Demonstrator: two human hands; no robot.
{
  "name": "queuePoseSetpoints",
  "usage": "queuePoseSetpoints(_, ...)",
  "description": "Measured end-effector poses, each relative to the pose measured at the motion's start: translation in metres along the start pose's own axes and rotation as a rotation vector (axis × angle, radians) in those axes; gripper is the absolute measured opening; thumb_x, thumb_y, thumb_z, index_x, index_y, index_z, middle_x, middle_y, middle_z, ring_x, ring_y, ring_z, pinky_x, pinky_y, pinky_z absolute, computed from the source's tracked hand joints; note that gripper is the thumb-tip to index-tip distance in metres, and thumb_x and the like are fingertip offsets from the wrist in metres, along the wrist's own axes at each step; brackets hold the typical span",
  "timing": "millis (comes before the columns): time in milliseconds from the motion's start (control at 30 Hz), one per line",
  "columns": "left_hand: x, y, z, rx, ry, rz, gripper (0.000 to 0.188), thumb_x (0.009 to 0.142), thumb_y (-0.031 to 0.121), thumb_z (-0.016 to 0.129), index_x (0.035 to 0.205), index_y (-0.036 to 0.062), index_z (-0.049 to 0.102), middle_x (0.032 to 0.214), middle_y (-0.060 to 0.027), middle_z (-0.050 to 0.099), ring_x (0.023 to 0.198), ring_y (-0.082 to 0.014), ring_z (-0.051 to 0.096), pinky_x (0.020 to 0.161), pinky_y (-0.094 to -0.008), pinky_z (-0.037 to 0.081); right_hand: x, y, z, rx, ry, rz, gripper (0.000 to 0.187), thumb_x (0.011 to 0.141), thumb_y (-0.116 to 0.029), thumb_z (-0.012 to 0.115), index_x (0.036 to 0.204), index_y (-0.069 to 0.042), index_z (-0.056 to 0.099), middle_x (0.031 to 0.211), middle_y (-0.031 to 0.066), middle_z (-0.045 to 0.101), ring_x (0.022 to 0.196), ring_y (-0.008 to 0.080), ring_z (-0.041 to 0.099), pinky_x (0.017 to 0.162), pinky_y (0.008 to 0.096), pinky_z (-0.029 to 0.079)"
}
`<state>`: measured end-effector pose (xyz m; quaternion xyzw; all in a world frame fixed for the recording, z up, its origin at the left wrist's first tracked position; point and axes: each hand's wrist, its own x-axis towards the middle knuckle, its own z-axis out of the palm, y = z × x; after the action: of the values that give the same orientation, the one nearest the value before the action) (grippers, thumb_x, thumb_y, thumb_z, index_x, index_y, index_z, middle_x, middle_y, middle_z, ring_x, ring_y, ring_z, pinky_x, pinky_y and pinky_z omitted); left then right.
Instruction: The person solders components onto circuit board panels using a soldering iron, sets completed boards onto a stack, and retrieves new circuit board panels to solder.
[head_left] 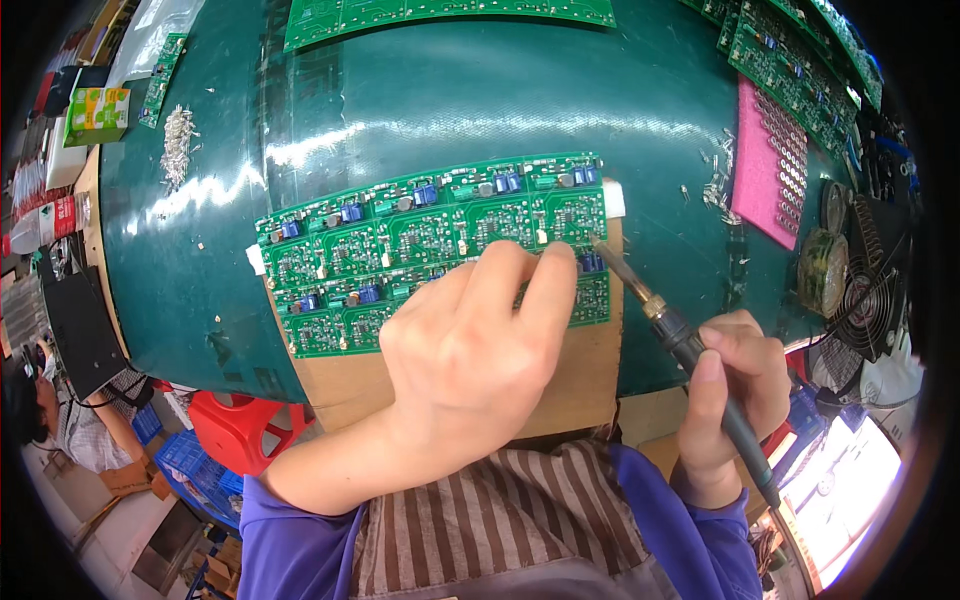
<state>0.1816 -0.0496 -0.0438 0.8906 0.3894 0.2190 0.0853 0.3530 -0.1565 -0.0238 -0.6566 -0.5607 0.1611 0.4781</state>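
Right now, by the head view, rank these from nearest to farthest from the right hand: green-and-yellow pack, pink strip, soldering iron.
1. Soldering iron: held in the right hand.
2. Pink strip: ahead, on the right.
3. Green-and-yellow pack: upper left.

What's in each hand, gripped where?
Right hand: soldering iron, by its handle. Left hand: over the circuit board; cannot tell whether it holds anything.
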Motion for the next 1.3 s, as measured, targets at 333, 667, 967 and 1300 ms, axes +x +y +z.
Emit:
queuePoseSetpoints(333,0.004,0.001,-0.005,-0.057,-0.043,-0.06,0.022,0.069,0.003,0.076,0.089,0.0102,0.071,0.065,-0.0021,0.052,0.05,-0.0166,0.054,0.044,-0.0301,0.041,0.011,-0.004,0.004,-0.009,-0.033,-0.094,0.011,0.074,0.001,0.065,0.083,0.005,0.059,0.063,0.0116,0.06,0.051,0.0237,0.058,0.052,0.0324,0.047)
queuePoseSetpoints(667,0.009,0.001,-0.004,-0.112,0.003,-0.041,0.016,0.071,0.003,0.076,0.084,0.0096,0.069,0.07,-0.0041,0.059,0.056,-0.0199,0.056,0.051,-0.0319,0.045,0.004,-0.003,-0.005,-0.036,0.078,-0.148,0.011,0.074,0.002,0.061,0.085,0.005,0.059,0.062,0.0105,0.059,0.049,0.0221,0.055,0.05,0.0323,0.046)
queuePoseSetpoints(967,-0.001,0.009,-0.03,-0.164,-0.161,-0.097,0.01,0.082,-0.004,0.064,0.09,0.0019,0.064,0.092,-0.01,0.069,0.07,-0.0226,0.058,0.059,-0.0315,0.045,-0.052,0.039,-0.08,-0.401,0.84,0.151,0.007,0.093,-0.004,0.055,0.096,0.002,0.055,0.09,0.0123,0.061,0.074,0.0126,0.056,0.07,0.0251,0.047)
queuePoseSetpoints(1300,-0.03,0.017,-0.029,-0.211,-0.104,0.026,0.018,0.077,-0.005,0.068,0.092,0.0023,0.063,0.082,-0.0095,0.067,0.06,-0.0218,0.052,0.056,-0.0329,0.043,-0.067,0.029,-0.067,-0.403,0.661,0.188,0.014,0.093,-0.003,0.052,0.104,0.001,0.058,0.092,0.0105,0.06,0.079,0.015,0.058,0.071,0.0281,0.048)
